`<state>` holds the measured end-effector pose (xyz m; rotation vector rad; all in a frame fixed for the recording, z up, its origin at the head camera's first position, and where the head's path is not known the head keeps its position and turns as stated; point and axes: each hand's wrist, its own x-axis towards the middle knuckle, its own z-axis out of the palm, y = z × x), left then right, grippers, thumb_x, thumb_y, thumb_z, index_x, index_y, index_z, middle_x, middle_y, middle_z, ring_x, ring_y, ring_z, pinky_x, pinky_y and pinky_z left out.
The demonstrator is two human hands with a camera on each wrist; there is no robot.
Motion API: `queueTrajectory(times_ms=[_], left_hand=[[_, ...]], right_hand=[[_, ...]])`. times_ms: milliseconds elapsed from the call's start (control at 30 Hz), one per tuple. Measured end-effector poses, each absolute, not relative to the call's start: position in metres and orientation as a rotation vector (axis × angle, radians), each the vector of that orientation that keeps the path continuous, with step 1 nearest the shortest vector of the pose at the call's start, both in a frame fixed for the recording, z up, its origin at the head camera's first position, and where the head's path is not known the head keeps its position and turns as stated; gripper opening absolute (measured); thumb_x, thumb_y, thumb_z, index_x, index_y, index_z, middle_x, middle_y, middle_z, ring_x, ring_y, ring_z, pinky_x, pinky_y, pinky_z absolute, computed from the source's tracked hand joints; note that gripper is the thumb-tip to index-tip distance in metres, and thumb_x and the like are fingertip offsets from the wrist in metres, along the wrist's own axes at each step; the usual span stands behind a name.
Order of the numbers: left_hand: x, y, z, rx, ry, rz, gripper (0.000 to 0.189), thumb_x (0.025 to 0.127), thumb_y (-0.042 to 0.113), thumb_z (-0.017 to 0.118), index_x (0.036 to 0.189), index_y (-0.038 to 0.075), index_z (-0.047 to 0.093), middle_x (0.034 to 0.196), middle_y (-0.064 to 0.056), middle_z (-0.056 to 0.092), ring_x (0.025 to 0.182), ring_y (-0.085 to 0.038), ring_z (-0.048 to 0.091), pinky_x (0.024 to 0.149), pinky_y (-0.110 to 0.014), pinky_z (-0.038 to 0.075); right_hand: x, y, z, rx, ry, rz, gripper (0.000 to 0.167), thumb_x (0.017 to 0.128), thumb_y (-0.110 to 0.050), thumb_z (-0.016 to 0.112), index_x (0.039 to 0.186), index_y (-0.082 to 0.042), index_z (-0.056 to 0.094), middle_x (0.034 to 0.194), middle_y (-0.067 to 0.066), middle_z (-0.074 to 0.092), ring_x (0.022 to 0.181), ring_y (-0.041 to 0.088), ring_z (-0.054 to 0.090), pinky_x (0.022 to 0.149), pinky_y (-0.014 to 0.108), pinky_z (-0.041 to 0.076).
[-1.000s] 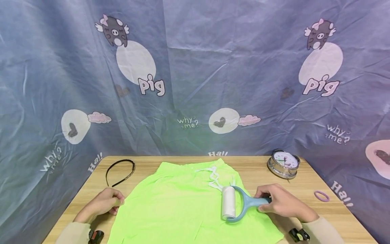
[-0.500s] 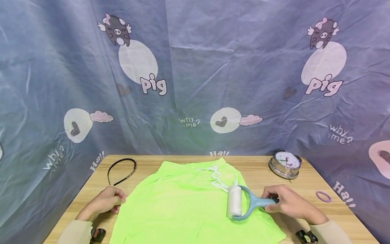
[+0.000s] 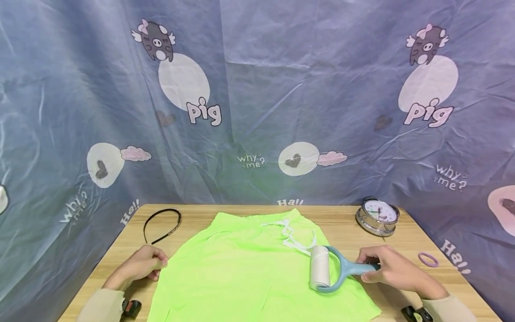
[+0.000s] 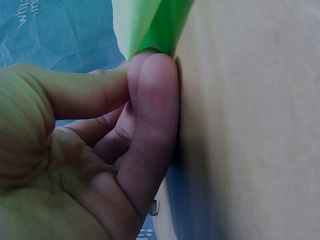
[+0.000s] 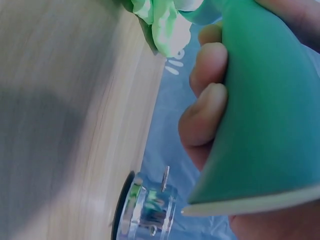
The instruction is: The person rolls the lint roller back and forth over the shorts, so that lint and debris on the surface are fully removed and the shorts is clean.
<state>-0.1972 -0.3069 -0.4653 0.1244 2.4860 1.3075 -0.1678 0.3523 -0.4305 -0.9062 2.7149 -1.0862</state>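
Neon green shorts [image 3: 225, 268] with a white drawstring [image 3: 287, 232] lie spread on the wooden table. At their left edge my left hand [image 3: 141, 266] pinches the fabric; in the left wrist view the thumb and fingers [image 4: 157, 95] meet at a green corner. My right hand [image 3: 396, 270] grips the blue handle of a lint roller [image 3: 319, 268]. The roller's white cylinder rests on the right part of the shorts, beside the drawstring ends. In the right wrist view the fingers [image 5: 205, 112] curl round the handle [image 5: 265, 110].
A black headband [image 3: 162, 226] lies at the back left of the table. A silver alarm clock [image 3: 377, 218] stands at the back right, and a purple ring-shaped band [image 3: 428, 259] lies near the right edge. A patterned blue cloth [image 3: 257, 103] hangs behind.
My right hand has drawn the lint roller to the right across the shorts. The left hand keeps its pinch on the left edge. The view has shifted slightly.
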Motion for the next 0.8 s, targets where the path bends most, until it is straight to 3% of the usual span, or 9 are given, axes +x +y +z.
queueTrajectory(times_ms=[433, 800], left_hand=[[-0.197, -0.308, -0.468, 0.151, 2.47, 1.306, 0.017, 0.094, 0.002, 0.059, 0.103, -0.012, 0.065, 0.075, -0.006, 0.057, 0.062, -0.017, 0.059, 0.056, -0.03, 0.057], [-0.2, -0.308, -0.466, 0.16, 2.49, 1.286, 0.017, 0.095, 0.002, 0.06, 0.103, -0.011, 0.066, 0.074, -0.006, 0.057, 0.062, -0.016, 0.06, 0.056, -0.03, 0.058]], right_hand=[[-0.158, 0.381, -0.425, -0.811, 2.761, -1.054, 0.024, 0.07, -0.009, 0.082, 0.084, -0.023, 0.07, 0.07, -0.016, 0.055, 0.063, -0.005, 0.049, 0.052, 0.02, 0.042], [-0.152, 0.415, -0.415, -0.777, 2.789, -0.954, 0.023, 0.069, -0.011, 0.08, 0.083, -0.025, 0.069, 0.068, -0.019, 0.052, 0.06, -0.008, 0.043, 0.049, 0.02, 0.034]])
